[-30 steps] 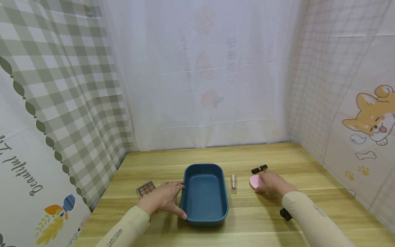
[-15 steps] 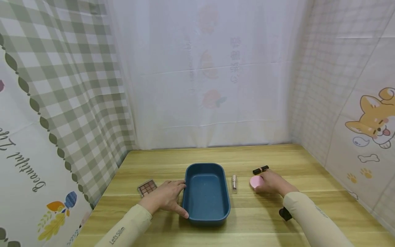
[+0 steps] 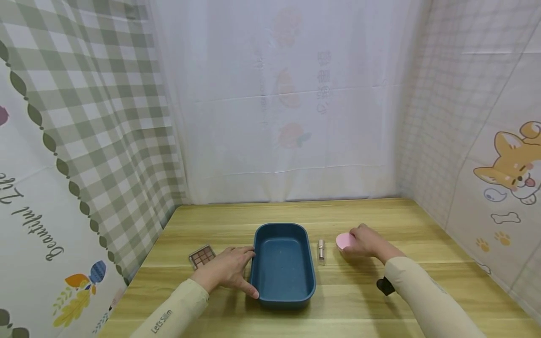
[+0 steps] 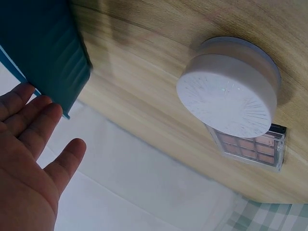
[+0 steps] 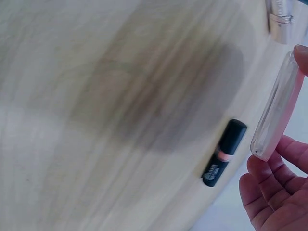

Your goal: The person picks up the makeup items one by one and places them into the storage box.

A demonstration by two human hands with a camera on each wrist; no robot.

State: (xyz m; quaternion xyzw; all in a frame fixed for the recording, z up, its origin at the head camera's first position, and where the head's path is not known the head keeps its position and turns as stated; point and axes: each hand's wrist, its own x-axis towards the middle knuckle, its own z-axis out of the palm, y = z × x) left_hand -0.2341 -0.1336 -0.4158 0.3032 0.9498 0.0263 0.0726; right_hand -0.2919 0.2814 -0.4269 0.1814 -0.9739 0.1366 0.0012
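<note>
My left hand [image 3: 228, 270] rests with extended fingers against the left side of a dark blue rectangular bin [image 3: 313, 281]; the left wrist view shows its fingertips at the rim. Between thumb and fingers, my right hand [image 3: 367, 242] pinches a round pink compact [image 3: 344, 241] just right of the bin. Seen edge-on in the right wrist view, the compact [image 5: 280, 106] has a clear side and is lifted off the table. A black lipstick [image 5: 224, 153] lies below it, hidden by the hand in the head view. Between bin and compact lies a clear-and-gold lipstick tube [image 3: 321, 252].
An eyeshadow palette [image 3: 201, 256] lies left of the bin. Near it, a round white-lidded jar [image 4: 226, 94] shows only in the left wrist view. Curtains [image 3: 274, 141] stand around the wooden table [image 3: 236, 213].
My right hand has picked the pink compact up and moved slightly left and away from me; the black lipstick is now covered in the head view. My left hand stays at the bin.
</note>
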